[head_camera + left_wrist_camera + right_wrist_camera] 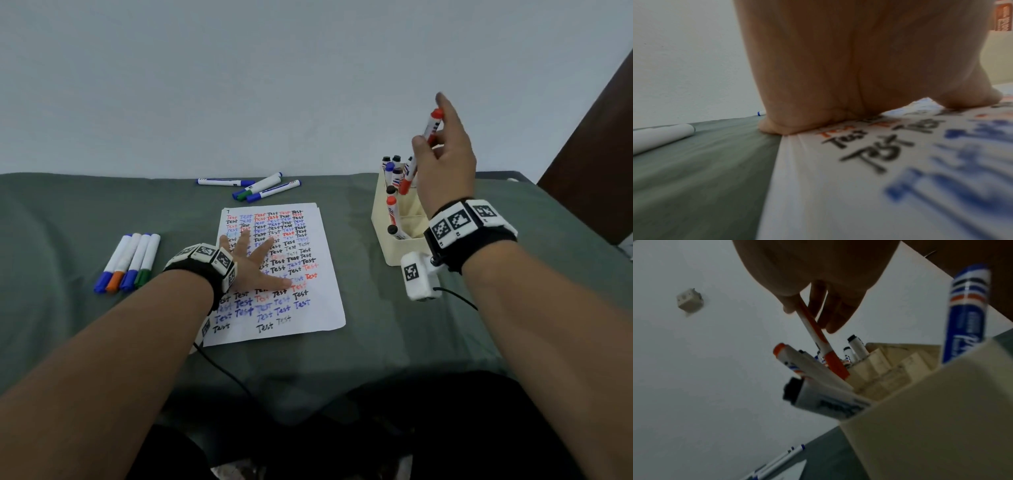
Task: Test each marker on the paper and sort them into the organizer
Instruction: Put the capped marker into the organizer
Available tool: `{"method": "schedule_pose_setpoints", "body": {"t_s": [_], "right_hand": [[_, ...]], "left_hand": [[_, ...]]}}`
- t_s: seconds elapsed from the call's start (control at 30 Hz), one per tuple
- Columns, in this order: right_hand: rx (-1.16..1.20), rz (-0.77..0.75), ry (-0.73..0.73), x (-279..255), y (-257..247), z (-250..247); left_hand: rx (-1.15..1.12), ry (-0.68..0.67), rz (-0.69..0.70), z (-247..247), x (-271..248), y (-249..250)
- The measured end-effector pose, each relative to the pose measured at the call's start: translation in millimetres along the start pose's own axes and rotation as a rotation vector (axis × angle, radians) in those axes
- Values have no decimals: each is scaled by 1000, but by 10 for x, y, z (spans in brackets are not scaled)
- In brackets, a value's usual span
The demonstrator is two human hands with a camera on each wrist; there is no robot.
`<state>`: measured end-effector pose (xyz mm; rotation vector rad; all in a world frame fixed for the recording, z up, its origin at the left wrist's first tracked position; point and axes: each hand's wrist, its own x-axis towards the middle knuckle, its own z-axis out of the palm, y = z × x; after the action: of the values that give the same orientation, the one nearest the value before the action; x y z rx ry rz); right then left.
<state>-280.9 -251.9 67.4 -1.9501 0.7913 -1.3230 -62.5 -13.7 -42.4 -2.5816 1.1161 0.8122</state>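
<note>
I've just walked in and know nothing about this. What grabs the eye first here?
The paper in the middle, covered in "Test" in red, blue and black, with the left hand flat on it. To its right, the right hand lowers a red marker into a cream organizer bristling with markers.

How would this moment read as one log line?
right hand: lowering red marker into organizer | left hand: flat on paper

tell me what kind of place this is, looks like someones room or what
Probably a plain indoor room set up for a desk task; I cannot tell which kind. A table under a grey-green cloth stands against a bare pale wall, with a test paper, loose markers and a cream organizer.
</note>
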Motion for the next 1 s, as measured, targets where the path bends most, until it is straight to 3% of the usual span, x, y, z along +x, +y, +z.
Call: {"method": "schedule_pose_setpoints", "body": {"t_s": [0.13,0.27,0.37,0.47,0.6,0.7,0.9,1.0], "right_hand": [[-133,120,-158,-119,153,83],[-2,241,-111,-218,192,102],[-80,187,-85,-195,124,105],[-200,6,-128,-170,-20,187],[-257,-271,-333,-255,-300,441],[-225,-346,-528,-359,-416,702],[-610,-183,-926,-480,-88,1159],[-721,-70,-1035,-533,139,1270]], "left_hand": [[3,-2,-3,-4,5,2],[0,-4,-4,-9,17,7],[5,-4,-6,-7,9,7],[5,-1,-4,-9,1,5],[0,-8,-7,-24,-1,17],[7,-14,-15,-32,-4,21],[6,-2,-29,-14,39,14],[15,0,-32,-5,57,-3]]}}
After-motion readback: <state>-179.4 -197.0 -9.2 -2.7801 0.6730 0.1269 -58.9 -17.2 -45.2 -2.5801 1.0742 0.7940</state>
